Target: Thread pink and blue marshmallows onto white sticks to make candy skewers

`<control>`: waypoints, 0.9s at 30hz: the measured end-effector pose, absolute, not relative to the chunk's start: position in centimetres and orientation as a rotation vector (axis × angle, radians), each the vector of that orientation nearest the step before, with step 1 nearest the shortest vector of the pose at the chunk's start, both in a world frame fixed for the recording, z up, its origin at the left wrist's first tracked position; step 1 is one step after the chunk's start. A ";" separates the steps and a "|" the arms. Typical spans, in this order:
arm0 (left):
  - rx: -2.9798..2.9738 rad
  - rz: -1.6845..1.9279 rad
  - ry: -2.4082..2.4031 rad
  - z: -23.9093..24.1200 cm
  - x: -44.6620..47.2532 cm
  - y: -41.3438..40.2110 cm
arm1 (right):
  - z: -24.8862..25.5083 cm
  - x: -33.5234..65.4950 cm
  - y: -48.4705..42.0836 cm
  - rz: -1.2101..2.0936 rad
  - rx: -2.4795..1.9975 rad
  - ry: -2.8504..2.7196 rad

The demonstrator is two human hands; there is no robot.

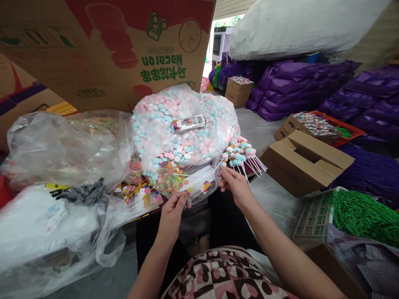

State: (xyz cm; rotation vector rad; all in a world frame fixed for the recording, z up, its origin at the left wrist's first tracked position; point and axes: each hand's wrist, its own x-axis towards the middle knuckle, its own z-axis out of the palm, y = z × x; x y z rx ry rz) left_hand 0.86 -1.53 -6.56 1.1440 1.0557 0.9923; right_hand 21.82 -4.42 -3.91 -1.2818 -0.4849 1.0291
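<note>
While left grip (173, 207) pinches something indistinct (188, 200), right grip (236, 185) nips clear plastic (217, 169) near bagged candies (156, 137)

Between the left hand (174, 207) and the right hand (237, 186), the air above the front edge of the surface (157, 212) is open. Farther in, the sticks (198, 177) and the big candy bag (177, 146) fill the middle, and the tall carton (102, 54) closes the back. On the left, a plastic bag (68, 145) blocks the way. Skewers (239, 151) obstruct the right edge; outside it, room exists above the floor (271, 203), limited by a box (324, 160).
</note>
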 end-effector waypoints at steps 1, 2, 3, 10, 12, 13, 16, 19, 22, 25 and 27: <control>1.124 0.999 1.053 -6.6 0.8 -1.5 | -3.9 22.3 -3.7 1.051 -1.268 -0.445; 1.100 1.005 1.049 -6.6 0.7 -1.5 | -3.9 22.7 -3.0 1.073 -1.261 -0.425; 1.070 1.015 1.042 -6.6 0.6 -1.5 | -4.1 23.1 -2.4 1.091 -1.259 -0.419; 0.853 1.079 1.016 -5.7 0.3 -1.5 | -6.0 23.7 0.8 1.134 -1.273 -0.407; 0.808 1.089 0.995 -5.6 0.1 -1.4 | -6.2 23.8 1.4 1.102 -1.292 -0.395; 0.790 1.092 0.981 -5.6 0.0 -1.3 | -6.3 23.8 1.6 1.079 -1.302 -0.390; 0.728 1.112 0.936 -5.7 -0.5 -1.1 | -6.3 23.6 1.5 0.982 -1.330 -0.387; 0.635 1.153 0.857 -5.8 -0.9 -0.8 | -6.0 22.8 0.4 0.880 -1.354 -0.411; 0.564 1.171 0.756 -6.0 -1.3 -0.6 | -5.5 21.6 -1.8 0.827 -1.361 -0.468; 0.566 1.180 0.686 -6.1 -1.8 -0.6 | -5.0 21.0 -4.8 0.802 -1.360 -0.654; 0.579 1.183 0.667 -6.3 -2.1 -0.5 | -4.8 21.2 -6.7 0.789 -1.380 -0.861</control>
